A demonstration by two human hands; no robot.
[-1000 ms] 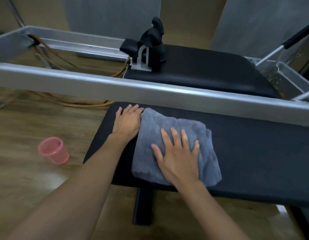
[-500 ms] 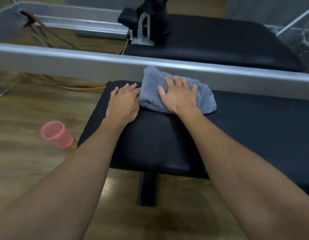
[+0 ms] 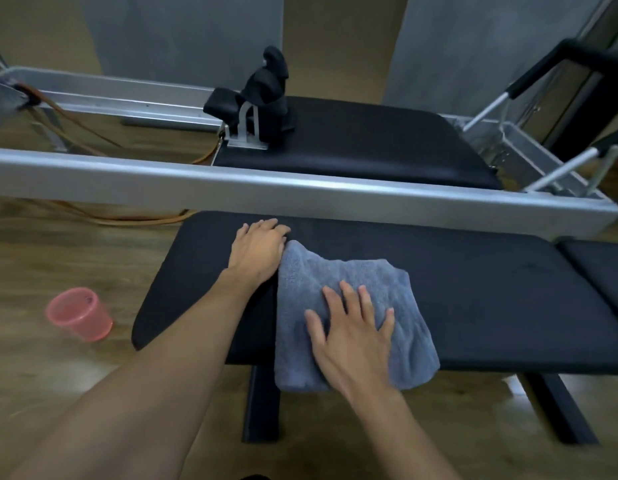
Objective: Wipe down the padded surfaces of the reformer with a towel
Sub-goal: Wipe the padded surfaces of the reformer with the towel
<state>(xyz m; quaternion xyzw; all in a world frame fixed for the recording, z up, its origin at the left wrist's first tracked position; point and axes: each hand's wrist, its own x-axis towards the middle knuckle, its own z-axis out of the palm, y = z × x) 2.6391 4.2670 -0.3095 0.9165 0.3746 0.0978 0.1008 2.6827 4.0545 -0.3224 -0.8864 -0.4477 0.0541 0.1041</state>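
A folded grey towel (image 3: 397, 289) lies on the near black padded bench (image 3: 491, 289), its lower edge hanging over the bench's front edge. My right hand (image 3: 352, 337) presses flat on the towel, fingers spread. Just left of the towel, my left hand (image 3: 257, 249) rests flat on the bare pad with fingers together, touching the towel's corner. Beyond the silver frame rail (image 3: 300, 192) sits the reformer's black padded carriage (image 3: 370, 143) with a black shoulder rest (image 3: 266, 95) at its left end.
A pink plastic cup (image 3: 79, 315) stands on the wooden floor left of the bench. Orange cords (image 3: 93, 216) run under the rail. A footbar with black grips (image 3: 529, 81) rises at the right. Black bench legs (image 3: 261, 403) stand below the pad.
My right hand has dragged the towel from against the rail back to the bench's front edge, spreading it out. My left hand has stayed in place on the pad.
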